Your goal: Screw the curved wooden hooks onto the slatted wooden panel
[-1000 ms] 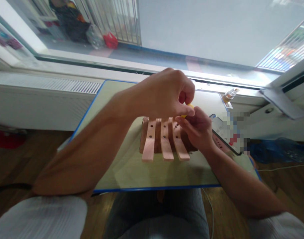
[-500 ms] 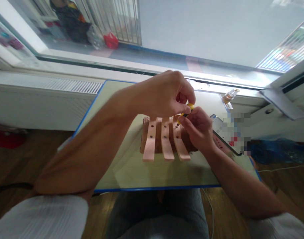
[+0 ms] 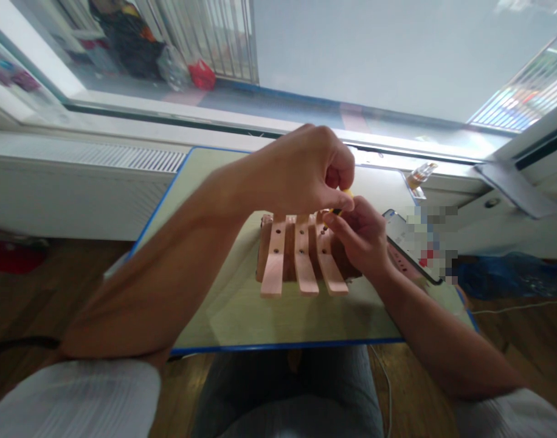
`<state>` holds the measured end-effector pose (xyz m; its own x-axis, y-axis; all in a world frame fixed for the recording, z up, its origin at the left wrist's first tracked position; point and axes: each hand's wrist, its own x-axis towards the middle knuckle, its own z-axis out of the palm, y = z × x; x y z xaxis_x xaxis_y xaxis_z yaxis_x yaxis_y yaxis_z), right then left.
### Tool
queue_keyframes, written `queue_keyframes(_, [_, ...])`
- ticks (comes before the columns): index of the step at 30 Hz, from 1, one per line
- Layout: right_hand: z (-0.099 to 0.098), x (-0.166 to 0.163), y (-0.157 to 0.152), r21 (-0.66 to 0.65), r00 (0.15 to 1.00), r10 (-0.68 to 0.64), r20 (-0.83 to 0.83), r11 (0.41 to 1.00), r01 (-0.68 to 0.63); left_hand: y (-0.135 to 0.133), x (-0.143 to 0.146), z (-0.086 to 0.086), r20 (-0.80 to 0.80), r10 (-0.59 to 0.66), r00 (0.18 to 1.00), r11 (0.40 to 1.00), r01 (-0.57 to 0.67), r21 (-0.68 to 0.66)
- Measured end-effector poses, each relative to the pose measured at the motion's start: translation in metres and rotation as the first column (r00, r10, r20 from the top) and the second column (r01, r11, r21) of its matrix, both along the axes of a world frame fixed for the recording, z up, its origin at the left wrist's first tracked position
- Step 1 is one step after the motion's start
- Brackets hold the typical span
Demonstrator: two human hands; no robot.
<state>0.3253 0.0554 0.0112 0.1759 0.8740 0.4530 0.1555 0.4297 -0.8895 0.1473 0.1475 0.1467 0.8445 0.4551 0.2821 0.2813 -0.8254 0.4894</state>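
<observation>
A small yellow-and-black screwdriver (image 3: 348,192) stands tilted between my two hands. The fingers of my left hand (image 3: 321,170) are closed on the top of its handle. Lower down, my right hand (image 3: 363,234) pinches around the handle near the shaft. The screwdriver's tip is by the upper screw (image 3: 323,230) of the rightmost pale wooden strip (image 3: 332,277). That strip and two others, the middle strip (image 3: 306,277) and the left strip (image 3: 272,277), lie across a brown wooden piece (image 3: 289,261), each with dark screws or holes. My hands hide part of its far right side.
The pale table (image 3: 260,325) has a blue edge. A phone (image 3: 408,243) lies right of my right hand, and a clear bottle (image 3: 422,175) is at the back right. Behind the table are a window and a white radiator (image 3: 78,182). A cable (image 3: 388,383) hangs below the front edge.
My left fingers have shifted slightly on the screwdriver's handle and now cover more of it. My right hand and the wooden piece stay nearly in place.
</observation>
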Motion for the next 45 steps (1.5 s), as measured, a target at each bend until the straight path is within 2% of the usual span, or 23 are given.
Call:
queue_keyframes(4, [0.0011,0.0002,-0.003,-0.011,0.999,0.021,0.029,1.0,-0.021,-0.0001,0.0002,-0.0016,0.009,-0.028,1.0,0.999,0.028,0.038])
queue_keyframes(15, [0.0021,-0.0008,-0.0038,-0.016,0.996,0.045,-0.076,0.999,-0.047,0.005,-0.0005,0.0008,-0.051,-0.096,0.994,0.995,0.096,0.006])
queue_keyframes(21, [0.0014,-0.0008,-0.0041,-0.021,0.999,0.033,-0.038,0.999,-0.034,0.0053,-0.0014,-0.003,-0.026,-0.08,0.997,0.997,0.079,-0.023])
queue_keyframes(29, [0.0006,-0.0007,-0.001,0.012,1.0,0.015,0.013,1.0,-0.015,-0.001,-0.0042,0.0054,-0.09,-0.026,0.996,0.999,0.028,0.02])
queue_keyframes(36, [-0.0027,0.0008,0.0003,0.026,1.0,-0.013,0.017,1.0,0.012,0.0079,-0.001,0.0004,-0.076,0.006,0.997,1.0,-0.005,0.009])
queue_keyframes(45, [-0.0031,-0.0011,0.0022,0.052,0.995,-0.068,0.067,0.997,0.065,-0.0019,0.0014,-0.0016,-0.018,0.019,1.0,0.999,-0.018,0.03])
